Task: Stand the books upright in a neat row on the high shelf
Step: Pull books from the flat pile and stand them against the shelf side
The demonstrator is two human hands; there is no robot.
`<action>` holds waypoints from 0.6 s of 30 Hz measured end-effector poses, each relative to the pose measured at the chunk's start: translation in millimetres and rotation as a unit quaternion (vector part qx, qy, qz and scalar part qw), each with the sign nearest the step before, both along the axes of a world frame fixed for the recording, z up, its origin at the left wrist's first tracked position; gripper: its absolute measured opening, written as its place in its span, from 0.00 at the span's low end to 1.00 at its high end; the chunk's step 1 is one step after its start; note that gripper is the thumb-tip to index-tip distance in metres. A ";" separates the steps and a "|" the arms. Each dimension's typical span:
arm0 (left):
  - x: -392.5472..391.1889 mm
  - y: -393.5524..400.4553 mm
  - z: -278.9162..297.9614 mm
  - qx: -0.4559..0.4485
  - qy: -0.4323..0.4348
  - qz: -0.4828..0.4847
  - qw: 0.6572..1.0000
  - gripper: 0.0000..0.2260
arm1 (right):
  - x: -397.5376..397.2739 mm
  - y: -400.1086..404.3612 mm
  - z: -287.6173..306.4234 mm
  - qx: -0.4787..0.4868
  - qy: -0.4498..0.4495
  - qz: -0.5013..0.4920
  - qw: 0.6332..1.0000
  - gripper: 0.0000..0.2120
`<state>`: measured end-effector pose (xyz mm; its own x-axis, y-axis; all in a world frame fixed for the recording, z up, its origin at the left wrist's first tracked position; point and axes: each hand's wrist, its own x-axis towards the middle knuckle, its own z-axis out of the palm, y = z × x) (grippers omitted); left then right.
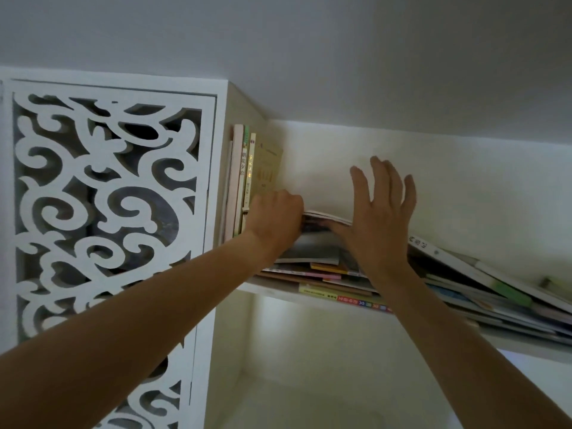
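Observation:
Several books stand upright (244,178) against the left wall of the high shelf (266,291). Beside them a messy pile of flat books (322,267) spreads to the right, where more books (483,289) lie slanted. My left hand (275,215) is curled against the foot of the upright row and grips the left edge of the top book (328,217) of the pile. My right hand (380,209) has its fingers spread, thumb tucked under that same book's edge.
A white carved fretwork panel (105,209) fills the left side. The shelf's pale back wall (464,187) rises behind the books, with the ceiling just above. A lower compartment (309,366) opens beneath the shelf board.

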<state>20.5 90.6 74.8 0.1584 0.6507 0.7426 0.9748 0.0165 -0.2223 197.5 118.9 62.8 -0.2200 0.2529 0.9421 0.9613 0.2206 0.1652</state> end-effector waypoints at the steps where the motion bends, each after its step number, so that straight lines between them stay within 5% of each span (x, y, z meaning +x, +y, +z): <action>1: 0.9 0.0 4.0 0.010 0.005 0.017 1.000 0.08 | 1.8 0.6 1.4 -0.028 -0.009 0.014 0.999 0.37; 4: 7.4 2.2 13.2 0.009 0.014 0.060 0.998 0.06 | 20.8 -0.6 12.3 -0.275 -0.003 0.016 0.961 0.27; 7: 11.4 7.7 17.0 0.014 0.010 0.055 0.998 0.06 | 50.4 -4.2 22.6 -0.460 0.014 -0.028 0.887 0.33; 11: 9.1 16.1 21.4 0.016 -0.009 0.028 0.999 0.06 | 71.4 -8.2 28.6 -0.418 0.104 0.021 0.902 0.29; 15: 8.5 21.0 27.3 0.017 -0.025 0.020 0.999 0.07 | 92.2 -17.0 32.3 -0.455 0.072 0.043 0.887 0.32; 18: 9.3 22.8 26.5 0.021 -0.029 0.020 0.999 0.07 | 107.2 -20.7 34.9 -0.384 0.115 0.040 0.915 0.29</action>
